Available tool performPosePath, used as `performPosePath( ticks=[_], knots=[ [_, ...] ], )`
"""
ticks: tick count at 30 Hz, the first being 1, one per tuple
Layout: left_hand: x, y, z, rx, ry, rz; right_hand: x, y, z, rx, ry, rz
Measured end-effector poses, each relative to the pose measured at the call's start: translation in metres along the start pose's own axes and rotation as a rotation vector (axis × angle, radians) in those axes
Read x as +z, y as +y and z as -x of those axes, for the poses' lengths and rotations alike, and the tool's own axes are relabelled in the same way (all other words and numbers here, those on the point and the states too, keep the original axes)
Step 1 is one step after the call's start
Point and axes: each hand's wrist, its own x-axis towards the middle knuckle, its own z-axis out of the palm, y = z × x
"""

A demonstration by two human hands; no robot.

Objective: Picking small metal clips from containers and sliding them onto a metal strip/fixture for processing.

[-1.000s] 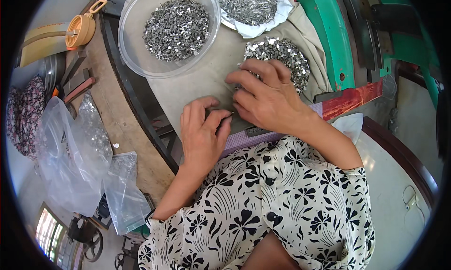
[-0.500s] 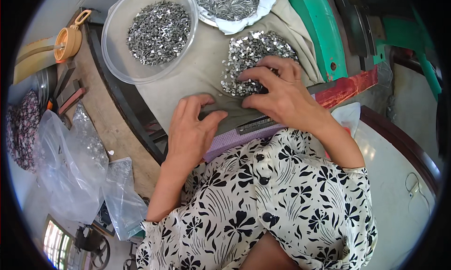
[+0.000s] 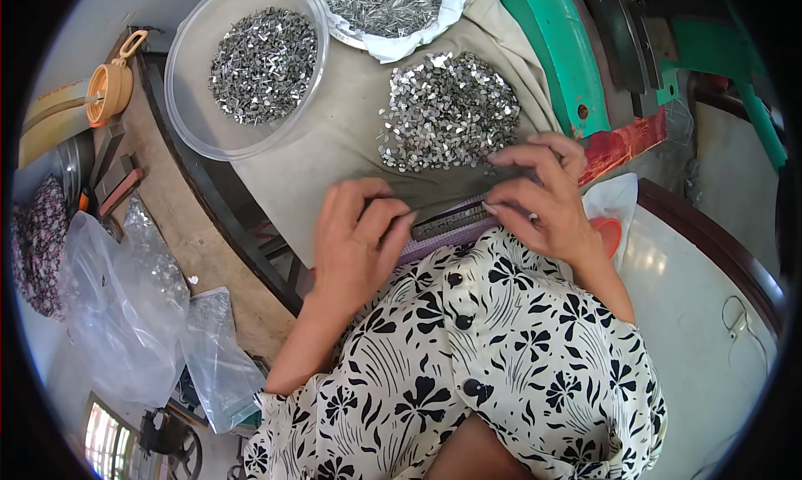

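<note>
The pile [image 3: 451, 112] of small metal chips lies on a grey-beige cloth [image 3: 334, 150]. Nearer the person than the pile is a dark ridged bar [image 3: 451, 221], its ends partly hidden by the hands.

The left hand [image 3: 347, 246], left of and nearer than the pile, has its fingers curled, thumb and forefinger a narrow gap apart by the bar. The right hand [image 3: 555, 208], just beside the pile's near right edge, has half-bent, parted fingers near the bar. Whether either grips a chip, I cannot tell.

Left of the pile stands a clear bowl [image 3: 242, 139] of metal pieces; beyond the pile, a white-lined dish [image 3: 393, 49] of pins, cut off above. Far left of the pile, a yellow sheet [image 3: 58, 116] bears faint orange marks, too blurred to read. Right of the pile, a red item [image 3: 608, 233] is half hidden.
</note>
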Motion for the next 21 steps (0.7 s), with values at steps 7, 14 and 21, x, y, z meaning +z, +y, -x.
performPosePath(
  ticks=[7,14,21],
  knots=[
    [0.032,0.012,-0.005,0.181,-0.125,0.065,0.008,-0.004,0.024,0.071,-0.038,0.040],
    [0.036,0.011,-0.001,0.197,-0.152,-0.013,0.008,-0.004,0.031,0.077,0.064,0.056],
    [0.031,0.008,0.007,0.114,-0.159,-0.001,0.018,-0.011,0.026,0.049,0.043,0.087]
  ],
)
